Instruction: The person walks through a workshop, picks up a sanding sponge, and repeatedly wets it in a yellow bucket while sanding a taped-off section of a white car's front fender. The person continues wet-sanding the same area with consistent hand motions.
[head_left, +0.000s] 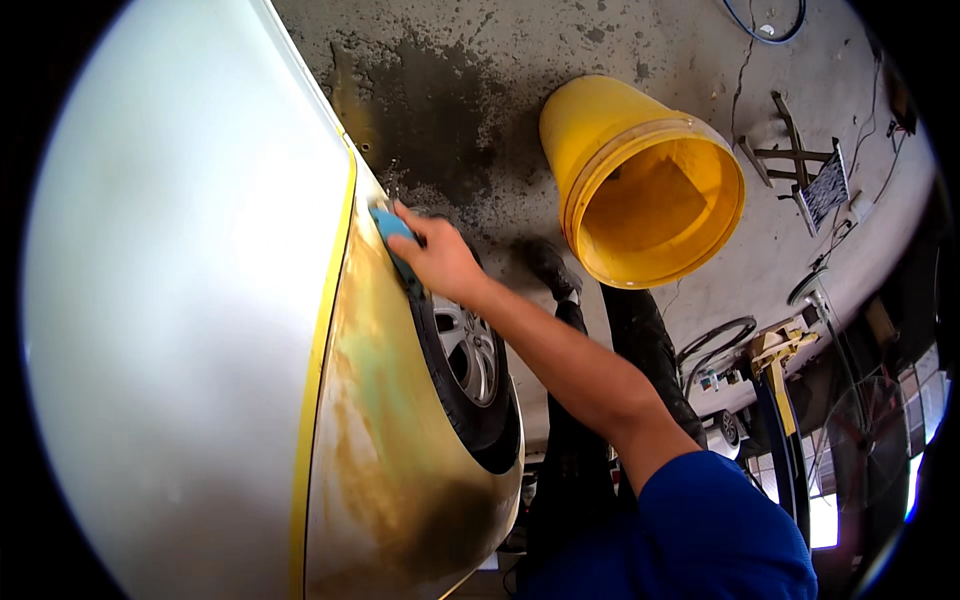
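My right hand grips a blue block and holds it against the upper end of a car fender with yellowish and greenish patches, beside the wheel arch. The wheel with a silver rim sits under that arch. Yellow tape runs along the seam between the fender and a large white body panel. My left hand is not in view.
A yellow bucket lies tipped on the stained concrete floor. A folded metal stand, hoses, cables and a yellow-topped piece of equipment are at the right. My legs and dark shoe show below the bucket.
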